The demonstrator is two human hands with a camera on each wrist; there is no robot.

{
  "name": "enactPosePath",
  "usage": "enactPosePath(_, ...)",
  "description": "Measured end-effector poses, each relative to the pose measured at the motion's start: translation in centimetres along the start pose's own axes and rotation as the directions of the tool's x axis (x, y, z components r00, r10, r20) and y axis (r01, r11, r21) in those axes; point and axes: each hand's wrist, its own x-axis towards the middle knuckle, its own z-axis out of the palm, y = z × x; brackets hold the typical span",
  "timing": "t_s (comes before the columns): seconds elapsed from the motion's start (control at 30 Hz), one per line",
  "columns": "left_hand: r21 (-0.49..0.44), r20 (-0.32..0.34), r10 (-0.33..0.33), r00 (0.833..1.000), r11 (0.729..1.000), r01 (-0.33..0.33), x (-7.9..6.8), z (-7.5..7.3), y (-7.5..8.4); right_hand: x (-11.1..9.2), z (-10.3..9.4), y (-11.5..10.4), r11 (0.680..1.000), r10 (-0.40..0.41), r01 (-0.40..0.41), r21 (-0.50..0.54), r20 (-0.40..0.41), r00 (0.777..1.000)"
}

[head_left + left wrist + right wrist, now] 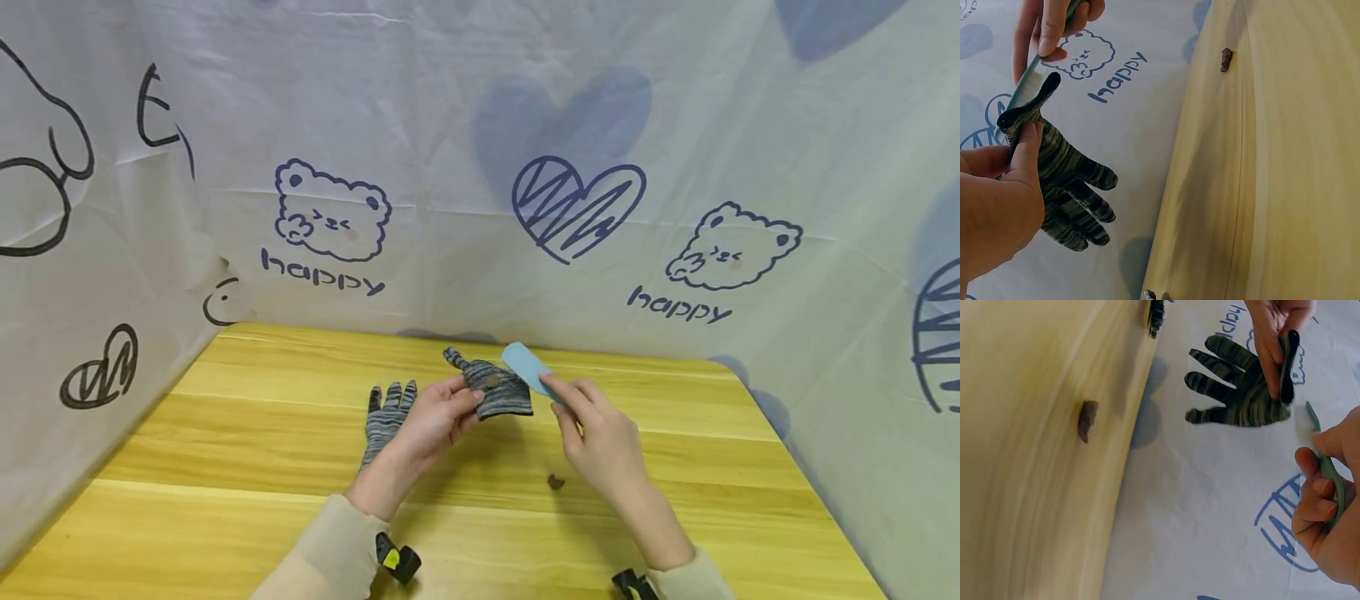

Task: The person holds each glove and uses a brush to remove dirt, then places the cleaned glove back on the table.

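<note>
My left hand [435, 419] pinches a grey-and-black knitted glove [504, 402] near its cuff, thumb on top, and holds it above the table. A brown smear [492, 381] marks the fabric facing up. In the left wrist view the glove's fingers [1088, 200] dangle. My right hand [606, 442] grips a light blue brush [525, 364] by its handle, fingers curled around it in the right wrist view. Pale bristles [1027, 87] face the glove's cuff; whether they touch it I cannot tell. Left of my left hand, a matching glove [385, 421] lies on the table, partly hidden.
A small dark brown lump [555, 482] lies on the wooden table [225, 517], between my forearms. Behind the table hangs a pale cloth [442, 167] printed with hearts and bears. More cloth encloses both sides.
</note>
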Motion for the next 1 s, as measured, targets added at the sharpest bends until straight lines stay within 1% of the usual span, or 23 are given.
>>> enactPosePath(0.1, 0.007, -0.012, 0.007, 1.0, 1.0, -0.007, 0.07, -0.18, 0.06, 0.09, -0.36, 0.14, 1.0, 0.022, -0.022, 0.019, -0.036, 0.999)
enactPosePath(0.17, 0.008, -0.013, 0.006, 1.0, 1.0, -0.006, 0.07, -0.29, 0.1, 0.14, -0.52, 0.14, 0.999, 0.015, -0.013, 0.038, -0.041, 0.999)
enactPosePath(0.27, 0.013, -0.011, 0.004, 1.0, 1.0, -0.004, 0.07, -0.37, 0.13, 0.17, -0.58, -0.01, 0.997, -0.036, 0.038, 0.067, -0.025, 0.999)
enactPosePath(0.37, 0.018, -0.008, -0.007, 1.0, 1.0, 0.007, 0.07, -0.41, 0.15, 0.16, -0.38, -0.23, 0.991, -0.098, 0.097, 0.088, 0.008, 0.995)
enactPosePath(0.47, 0.027, 0.008, -0.012, 1.0, 1.0, 0.012, 0.05, -0.45, 0.19, 0.08, -0.07, -0.38, 0.987, -0.125, 0.121, 0.102, 0.042, 0.991)
enactPosePath(0.63, 0.047, 0.06, -0.005, 0.998, 0.999, 0.002, 0.05, -0.46, 0.35, -0.01, 0.23, -0.58, 0.99, -0.11, 0.102, 0.097, 0.089, 0.99)
enactPosePath(0.73, 0.059, 0.068, -0.005, 0.998, 0.998, 0.001, 0.04, -0.47, 0.33, -0.03, 0.27, -0.61, 0.993, -0.097, 0.089, 0.083, 0.097, 0.991)
enactPosePath(0.87, 0.075, 0.063, -0.011, 0.998, 0.997, 0.006, -0.03, -0.55, 0.21, -0.04, 0.33, -0.53, 0.995, -0.088, 0.083, 0.06, 0.082, 0.993)
enactPosePath(1.0, 0.071, 0.059, -0.02, 0.998, 0.997, 0.016, -0.07, -0.51, 0.12, -0.05, 0.36, -0.43, 0.997, -0.078, 0.076, 0.034, 0.057, 0.995)
